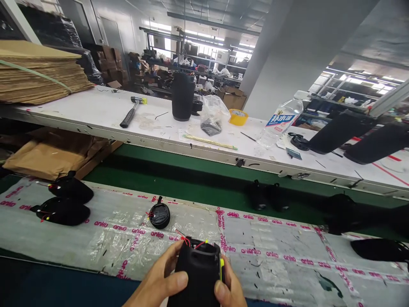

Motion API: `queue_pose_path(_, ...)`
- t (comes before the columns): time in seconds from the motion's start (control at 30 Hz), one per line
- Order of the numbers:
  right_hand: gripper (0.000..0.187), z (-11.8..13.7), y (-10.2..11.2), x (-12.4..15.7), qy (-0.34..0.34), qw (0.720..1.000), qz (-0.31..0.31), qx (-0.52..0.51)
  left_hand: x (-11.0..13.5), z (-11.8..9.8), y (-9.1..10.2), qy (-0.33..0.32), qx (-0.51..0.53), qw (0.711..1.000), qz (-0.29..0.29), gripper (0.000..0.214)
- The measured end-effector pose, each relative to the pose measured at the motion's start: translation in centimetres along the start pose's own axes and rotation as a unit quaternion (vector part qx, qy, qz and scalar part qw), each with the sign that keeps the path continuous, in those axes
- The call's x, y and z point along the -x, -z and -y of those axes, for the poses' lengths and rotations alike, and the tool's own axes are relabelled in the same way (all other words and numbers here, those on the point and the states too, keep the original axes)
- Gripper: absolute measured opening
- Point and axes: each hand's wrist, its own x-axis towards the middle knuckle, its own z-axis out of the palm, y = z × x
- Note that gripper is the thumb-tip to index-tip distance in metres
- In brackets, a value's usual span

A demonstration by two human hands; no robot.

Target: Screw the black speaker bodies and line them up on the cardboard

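In the head view, both hands hold a black speaker body [202,277] with a rounded top end, low in the middle. Thin red wires with small connectors stick out of its far end, and a yellow-green strip shows on its right side. My left hand [171,273] wraps its left side, thumb on the front face. My right hand [230,285] grips the right side near the yellow-green strip, thumb also on the front. A small round black part [159,215] with a loop and red wire lies just beyond on the wrapped bench [124,238].
Two black speaker bodies [65,211] with wires lie at left; another dark piece [378,249] lies right. The raised white shelf [153,123] bears a hammer [132,111], an upright black cylinder [182,97], yellow tape [238,117], a bottle [283,120] and stacked cardboard [38,74].
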Motion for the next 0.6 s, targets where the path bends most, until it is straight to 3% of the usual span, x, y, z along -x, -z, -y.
queue_pose_path(0.13,0.084,-1.5,0.4,-0.5,-0.021,1.0,0.001,-0.018,-0.9,2.7,0.9,0.011,0.099,0.994,-0.049,0.078)
queue_pose_path(0.3,0.084,-3.0,1.4,-0.8,-0.008,0.999,-0.044,0.015,-2.0,5.4,1.8,0.038,0.188,0.978,-0.087,0.074)
queue_pose_path(0.47,0.085,-3.0,1.0,-1.0,-0.007,1.0,-0.019,0.019,-1.5,4.8,1.1,0.044,0.214,0.97,-0.104,0.062)
queue_pose_path(0.6,0.086,-1.5,0.6,-0.4,0.024,0.988,-0.051,0.145,0.1,3.0,0.7,0.081,0.218,0.972,-0.019,0.067)
